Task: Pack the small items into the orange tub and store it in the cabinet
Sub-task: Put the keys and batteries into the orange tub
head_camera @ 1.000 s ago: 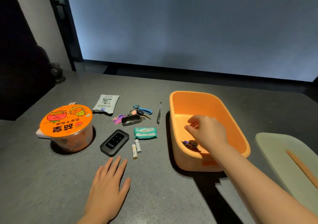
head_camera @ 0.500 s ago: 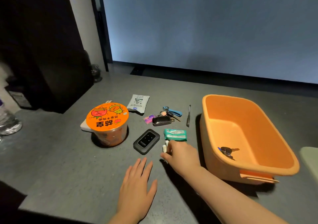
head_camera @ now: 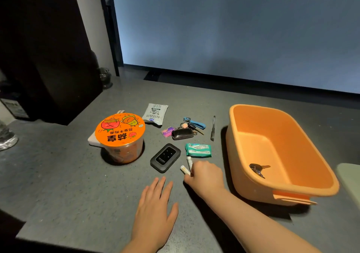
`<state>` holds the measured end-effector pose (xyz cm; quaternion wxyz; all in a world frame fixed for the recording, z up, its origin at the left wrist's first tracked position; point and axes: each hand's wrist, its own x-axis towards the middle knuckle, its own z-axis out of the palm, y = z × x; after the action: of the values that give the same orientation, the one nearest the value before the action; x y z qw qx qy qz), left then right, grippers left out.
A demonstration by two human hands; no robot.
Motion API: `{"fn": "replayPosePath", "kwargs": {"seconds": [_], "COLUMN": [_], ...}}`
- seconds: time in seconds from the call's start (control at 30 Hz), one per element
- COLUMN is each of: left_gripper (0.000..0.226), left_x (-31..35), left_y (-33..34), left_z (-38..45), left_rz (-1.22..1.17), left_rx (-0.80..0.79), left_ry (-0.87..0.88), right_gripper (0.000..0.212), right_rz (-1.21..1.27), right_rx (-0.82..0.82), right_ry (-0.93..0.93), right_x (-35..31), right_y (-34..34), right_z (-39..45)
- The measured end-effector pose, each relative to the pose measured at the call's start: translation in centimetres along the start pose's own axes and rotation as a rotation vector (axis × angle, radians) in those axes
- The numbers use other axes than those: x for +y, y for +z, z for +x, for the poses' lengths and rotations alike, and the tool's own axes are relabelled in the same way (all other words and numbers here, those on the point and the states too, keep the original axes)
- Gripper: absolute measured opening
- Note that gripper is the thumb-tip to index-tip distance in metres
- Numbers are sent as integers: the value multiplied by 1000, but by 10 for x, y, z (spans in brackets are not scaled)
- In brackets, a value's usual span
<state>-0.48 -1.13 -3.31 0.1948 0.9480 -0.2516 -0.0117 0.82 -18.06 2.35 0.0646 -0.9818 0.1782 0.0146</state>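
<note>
Since half a second ago the right hand (head_camera: 205,177) has closed its fingers onto the two batteries (head_camera: 186,166), which now tip up off the bench (head_camera: 58,184) at its fingertips; a second ago the same hand was inside the tub (head_camera: 280,153). It now pinches both batteries, fingers curled, knuckles up. The left hand (head_camera: 155,210) has stayed put, lying flat on the bench with fingers straight and slightly spread, holding nothing.

Taking the tub as landmark: the batteries and right hand sit just left of its near left corner. A green tissue pack (head_camera: 198,150) lies left of the tub's left wall, just beyond the batteries. A black pen (head_camera: 213,128) lies closest to that wall, farther back, running roughly parallel to it. Left of the pen is a key bunch (head_camera: 187,129) with a blue strap, a black fob and a small pink tag. A black pocket router (head_camera: 165,157) lies left of the tissue pack, close to the batteries. Farther left stands a noodle cup (head_camera: 120,136) with an orange lid (printed with cartoon vegetables), and behind it a grey-white sachet (head_camera: 155,114).

The tub is orange, rectangular with rounded corners, open-topped, with a lip at its near end. It stands on the bench at the right, holding one dark key (head_camera: 258,169) on its floor near the near wall. A pale green lid (head_camera: 350,180) shows at the frame edge right of the tub.
</note>
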Motion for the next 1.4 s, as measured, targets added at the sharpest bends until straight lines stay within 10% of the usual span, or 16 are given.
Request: {"fn": "replayPosePath", "kwargs": {"seconds": [0.4, 0.7, 1.17, 1.4], "left_gripper": [61, 60, 66, 79], "left_x": [17, 41, 43, 42], "left_y": [-1, 2, 2, 2], "left_z": [21, 32, 26, 26], "left_rz": [32, 45, 51, 60], "left_rx": [-36, -52, -51, -34], "left_ry": [4, -6, -7, 4], "right_gripper": [23, 27, 24, 22], "right_rz": [209, -55, -141, -50], "right_rx": [497, 199, -290, 34], "right_ry": [106, 325, 365, 289], "right_x": [92, 201, 199, 185], "right_y": [-142, -116, -75, -89], "right_z": [-56, -22, 16, 0]}}
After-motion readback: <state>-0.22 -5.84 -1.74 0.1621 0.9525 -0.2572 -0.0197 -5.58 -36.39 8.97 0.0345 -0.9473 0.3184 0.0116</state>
